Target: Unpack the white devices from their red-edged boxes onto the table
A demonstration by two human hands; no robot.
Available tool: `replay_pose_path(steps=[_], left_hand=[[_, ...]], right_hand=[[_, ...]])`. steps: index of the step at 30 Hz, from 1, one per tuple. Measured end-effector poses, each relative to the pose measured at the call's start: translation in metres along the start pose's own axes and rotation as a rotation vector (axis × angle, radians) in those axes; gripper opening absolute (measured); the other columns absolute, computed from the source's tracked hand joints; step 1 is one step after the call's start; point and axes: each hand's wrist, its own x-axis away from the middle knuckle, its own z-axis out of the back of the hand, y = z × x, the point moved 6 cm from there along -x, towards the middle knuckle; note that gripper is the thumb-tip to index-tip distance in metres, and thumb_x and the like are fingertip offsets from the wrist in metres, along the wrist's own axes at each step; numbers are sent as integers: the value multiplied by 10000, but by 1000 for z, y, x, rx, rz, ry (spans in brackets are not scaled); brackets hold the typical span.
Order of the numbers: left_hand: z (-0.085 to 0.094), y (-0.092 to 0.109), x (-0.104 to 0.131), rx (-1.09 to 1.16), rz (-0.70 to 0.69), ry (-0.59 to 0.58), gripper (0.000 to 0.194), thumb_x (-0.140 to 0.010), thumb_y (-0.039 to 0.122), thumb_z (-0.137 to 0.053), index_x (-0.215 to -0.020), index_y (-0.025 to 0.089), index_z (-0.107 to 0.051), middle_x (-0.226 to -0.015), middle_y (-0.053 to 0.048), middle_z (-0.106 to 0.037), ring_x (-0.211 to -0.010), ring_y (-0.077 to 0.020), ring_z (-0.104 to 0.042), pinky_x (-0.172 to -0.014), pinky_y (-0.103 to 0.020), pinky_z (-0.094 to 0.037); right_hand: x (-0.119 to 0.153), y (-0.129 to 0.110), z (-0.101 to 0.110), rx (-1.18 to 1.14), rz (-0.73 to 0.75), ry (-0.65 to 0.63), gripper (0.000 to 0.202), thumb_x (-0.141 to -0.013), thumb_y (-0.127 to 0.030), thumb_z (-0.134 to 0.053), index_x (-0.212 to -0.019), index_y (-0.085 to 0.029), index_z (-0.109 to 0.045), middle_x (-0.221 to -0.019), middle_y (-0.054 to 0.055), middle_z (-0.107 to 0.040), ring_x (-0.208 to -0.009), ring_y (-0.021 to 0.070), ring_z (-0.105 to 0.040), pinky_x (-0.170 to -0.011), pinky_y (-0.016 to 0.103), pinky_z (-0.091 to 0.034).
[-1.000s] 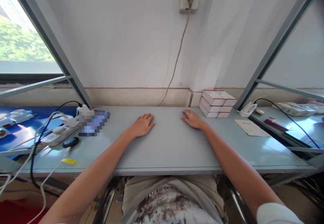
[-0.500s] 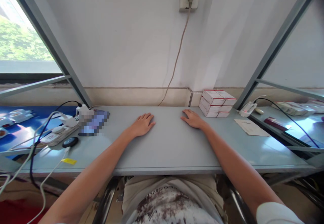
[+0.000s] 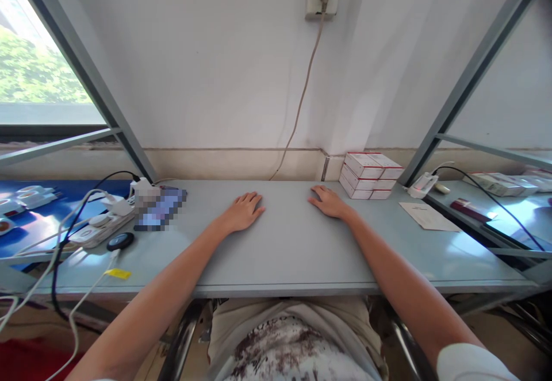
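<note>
My left hand (image 3: 242, 212) lies palm down on the grey tabletop (image 3: 284, 243), thumb held out and fingers extended, holding nothing. Across from it, my right hand (image 3: 328, 202) also rests flat on the surface with its thumb apart and nothing in it. Just right of my right hand stands a stack of small white boxes (image 3: 362, 168) with red edges, not touched by it. A phone-like device (image 3: 159, 211), partly pixelated, lies to the left of my left hand.
At the left are a white power strip (image 3: 101, 229), a round black device (image 3: 120, 241) and loose cables. A white paper sheet (image 3: 428, 217) and a white plug-like item (image 3: 422, 185) lie at the right. Grey metal frame posts (image 3: 470, 82) rise at both sides. A cord (image 3: 307, 79) hangs down the wall.
</note>
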Motion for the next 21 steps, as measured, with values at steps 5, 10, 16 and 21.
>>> replay_pose_path(steps=[5,10,16,21], left_hand=[[-1,0,0,-2,-9,-7,700,-1119,572,-278,-1629,144,-494,-1753,-196,-443,-1646,-353,-395,-1321,-524,-341],[-1,2,0,-23,3,-20,712,-1125,564,-271,-1641,122,-483,-1758,-203,-430,-1648,-349,-389,-1325,-506,-338],[0,2,0,2,-4,-5,687,-1119,566,-288,-1627,156,-500,-1758,-186,-441,-1639,-344,-408,-1324,-513,-337],[1,2,0,2,8,-11,701,-1116,568,-293,-1627,137,-502,-1761,-197,-429,-1642,-355,-403,-1324,-519,-342]], right_hand=[[0,1,-1,-3,5,-2,593,-1127,-512,-454,-1610,-172,-504,-1696,187,-506,-1555,337,-503,-1291,449,-370],[0,0,0,0,10,-1,587,-1127,-502,-459,-1604,-163,-512,-1679,189,-523,-1554,330,-506,-1289,439,-377],[2,-2,1,-8,7,-3,582,-1127,-496,-457,-1602,-165,-517,-1678,189,-525,-1549,334,-509,-1294,452,-373],[1,0,0,2,7,3,566,-1128,-506,-468,-1598,-194,-527,-1676,176,-531,-1544,326,-519,-1287,442,-384]])
